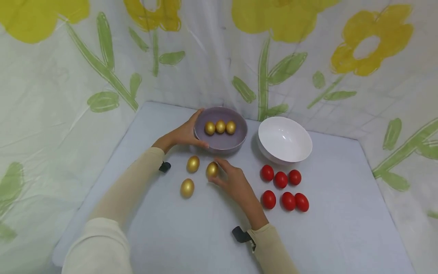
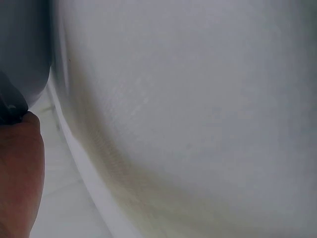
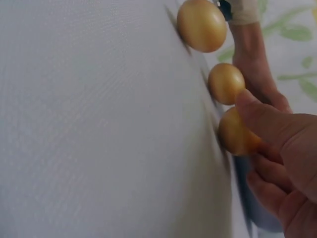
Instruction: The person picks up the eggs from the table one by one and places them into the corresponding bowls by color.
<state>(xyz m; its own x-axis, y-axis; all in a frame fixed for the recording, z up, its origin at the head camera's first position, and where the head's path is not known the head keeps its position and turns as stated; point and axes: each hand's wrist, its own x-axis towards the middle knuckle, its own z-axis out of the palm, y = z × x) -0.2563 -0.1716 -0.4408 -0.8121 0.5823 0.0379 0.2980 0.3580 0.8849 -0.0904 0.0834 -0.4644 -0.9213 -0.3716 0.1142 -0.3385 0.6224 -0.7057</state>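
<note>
My left hand (image 1: 186, 133) holds the purple bowl (image 1: 224, 142) at its left side, thumb along the front and fingers round the back edge. Inside that bowl three golden eggs (image 1: 220, 126) lie in a row. In front of it, my right hand (image 1: 235, 182) pinches a golden egg (image 1: 212, 169) between thumb and fingers; the right wrist view shows this egg (image 3: 237, 133) at or very near the table surface. Two more golden eggs lie to its left, one farther back (image 1: 193, 164) and one nearer (image 1: 187, 188). The left wrist view catches only part of the left hand (image 2: 20, 173) against the bowl.
Right of the purple bowl stands a white bowl (image 1: 284, 140) with nothing in it. Several red eggs (image 1: 281, 179) lie in two rows in front of it. Behind the pale table (image 1: 335, 236) hangs a curtain (image 1: 212, 68) printed with yellow flowers.
</note>
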